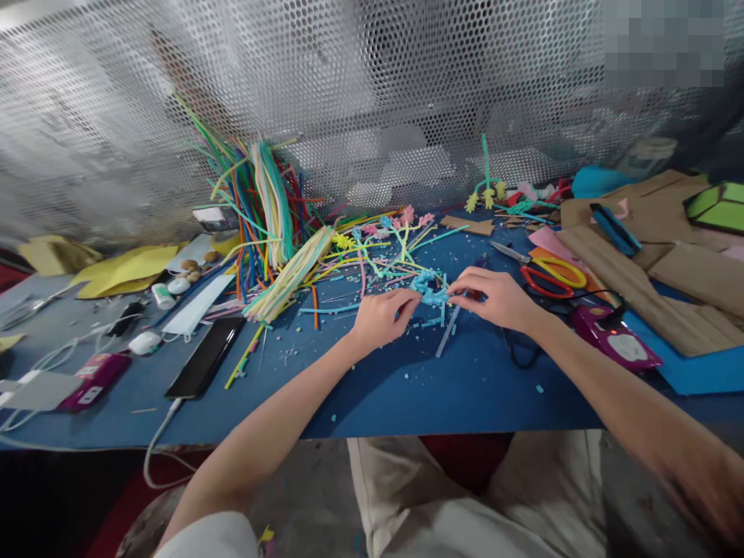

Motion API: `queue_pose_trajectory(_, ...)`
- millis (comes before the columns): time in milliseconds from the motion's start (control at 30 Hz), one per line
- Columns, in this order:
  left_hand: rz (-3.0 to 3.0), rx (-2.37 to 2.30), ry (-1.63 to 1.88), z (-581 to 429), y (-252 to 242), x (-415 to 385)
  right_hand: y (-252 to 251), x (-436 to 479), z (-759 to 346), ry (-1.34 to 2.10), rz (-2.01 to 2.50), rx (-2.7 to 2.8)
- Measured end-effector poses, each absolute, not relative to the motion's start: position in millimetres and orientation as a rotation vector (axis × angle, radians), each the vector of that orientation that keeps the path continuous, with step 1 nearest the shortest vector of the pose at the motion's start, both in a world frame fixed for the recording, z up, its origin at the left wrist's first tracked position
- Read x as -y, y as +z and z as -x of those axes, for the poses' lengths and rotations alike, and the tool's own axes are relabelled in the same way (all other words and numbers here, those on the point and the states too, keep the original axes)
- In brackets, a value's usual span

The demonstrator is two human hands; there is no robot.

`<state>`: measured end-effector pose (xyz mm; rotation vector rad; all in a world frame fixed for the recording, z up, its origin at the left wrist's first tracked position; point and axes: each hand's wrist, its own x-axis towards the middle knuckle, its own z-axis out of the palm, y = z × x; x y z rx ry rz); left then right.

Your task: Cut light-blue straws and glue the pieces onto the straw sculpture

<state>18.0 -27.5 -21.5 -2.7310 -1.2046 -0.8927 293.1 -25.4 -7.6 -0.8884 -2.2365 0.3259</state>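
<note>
Between my two hands, just above the blue tabletop, is a light-blue bent pipe cleaner piece (428,285) with a fuzzy, looped shape. My left hand (384,316) pinches its left side between thumb and fingers. On the right side, my right hand (487,296) grips it with the fingertips. A pale translucent strip (447,332) lies beneath, close to my right fingers. Cut blue bits are scattered around. Behind my hands lie pipe cleaner flowers with pink heads (408,215) and yellow heads (344,242).
A big bundle of coloured pipe cleaners (270,209) leans on the perforated metal panel (407,93). Scissors (552,275), a purple power strip (619,341) and cardboard (633,287) lie right. A black phone (206,358) and a white mask (201,304) lie left.
</note>
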Motion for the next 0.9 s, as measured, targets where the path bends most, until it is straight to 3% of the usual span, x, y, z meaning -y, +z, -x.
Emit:
queue_pose_trajectory(467,2.654,1.256,-0.93,-19.6,-20.5,26.4,-2.3,20.4,-306.2,0.261,1.044,2.135)
queue_pose_trajectory(900,2.702,1.2,-0.911,-22.2,-19.2,28.7,-7.6,26.1,-293.8,0.285,0.902,2.224)
